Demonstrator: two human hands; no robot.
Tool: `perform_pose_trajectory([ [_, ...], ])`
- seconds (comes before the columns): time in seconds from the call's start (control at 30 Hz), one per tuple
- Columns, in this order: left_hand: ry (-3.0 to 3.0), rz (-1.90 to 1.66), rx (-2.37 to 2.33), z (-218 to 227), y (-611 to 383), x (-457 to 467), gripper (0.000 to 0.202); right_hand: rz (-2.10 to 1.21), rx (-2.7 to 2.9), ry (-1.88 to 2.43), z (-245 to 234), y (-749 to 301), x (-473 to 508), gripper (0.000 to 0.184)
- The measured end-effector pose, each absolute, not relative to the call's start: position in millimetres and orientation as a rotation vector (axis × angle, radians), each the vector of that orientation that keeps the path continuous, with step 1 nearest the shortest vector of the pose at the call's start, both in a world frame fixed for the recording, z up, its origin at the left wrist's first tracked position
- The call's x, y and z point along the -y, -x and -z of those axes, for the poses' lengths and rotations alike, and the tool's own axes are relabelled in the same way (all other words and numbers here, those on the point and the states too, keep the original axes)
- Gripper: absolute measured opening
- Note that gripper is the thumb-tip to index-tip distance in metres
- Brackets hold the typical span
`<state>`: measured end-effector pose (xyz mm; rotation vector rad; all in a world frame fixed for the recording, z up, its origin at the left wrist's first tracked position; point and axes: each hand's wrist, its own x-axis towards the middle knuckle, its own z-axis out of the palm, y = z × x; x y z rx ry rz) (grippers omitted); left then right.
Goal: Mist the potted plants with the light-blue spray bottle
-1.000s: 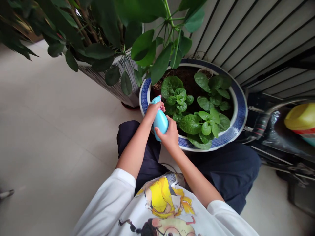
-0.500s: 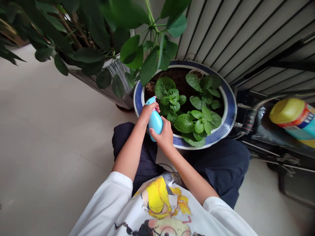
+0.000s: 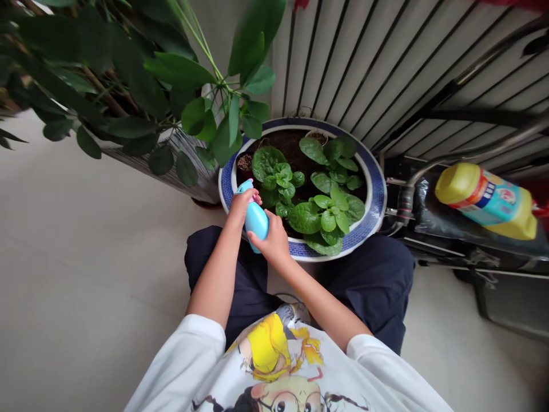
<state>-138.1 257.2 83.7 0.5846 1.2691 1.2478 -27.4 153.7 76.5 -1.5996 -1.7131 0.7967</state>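
Observation:
A small light-blue spray bottle point(image 3: 256, 219) is held in both my hands at the near left rim of a round blue-and-white pot point(image 3: 377, 197). My left hand point(image 3: 241, 203) is closed around its top, fingers on the pink trigger. My right hand point(image 3: 273, 243) wraps the bottle's body from below. The nozzle points toward the low green leafy plants point(image 3: 319, 200) growing in dark soil inside the pot.
A tall plant with big dark leaves point(image 3: 128, 74) in a striped pot point(image 3: 189, 171) stands to the left. A yellow bottle point(image 3: 486, 200) lies on a dark rack at right. Behind is a ribbed white wall point(image 3: 386, 63). My dark-trousered knees flank the pot on pale floor tiles point(image 3: 77, 257).
The view has shifted, so the pot and hands sit further left and lower in the picture. Both hands keep the same hold on the spray bottle.

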Motion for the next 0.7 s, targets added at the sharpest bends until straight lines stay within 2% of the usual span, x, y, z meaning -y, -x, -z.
perform_pose_trajectory([
  [0.1,-0.565,-1.224,-1.256,-83.6,137.7,-258.5,0.039,-0.802,1.709,1.617,-78.3,28.4,-153.9,0.075],
  [0.27,-0.528,-1.256,-1.208,-83.2,138.3,-259.0,0.055,-0.819,1.717,1.613,-80.2,28.6,-153.9,0.073],
  [0.5,-0.555,-1.215,-1.225,-76.5,138.3,-260.8,0.044,-0.826,1.686,1.613,-80.3,27.7,-154.6,0.073],
  [0.7,-0.571,-1.197,-1.235,-84.5,138.5,-259.1,0.065,-0.828,1.677,1.565,-75.2,25.7,-154.1,0.072],
])
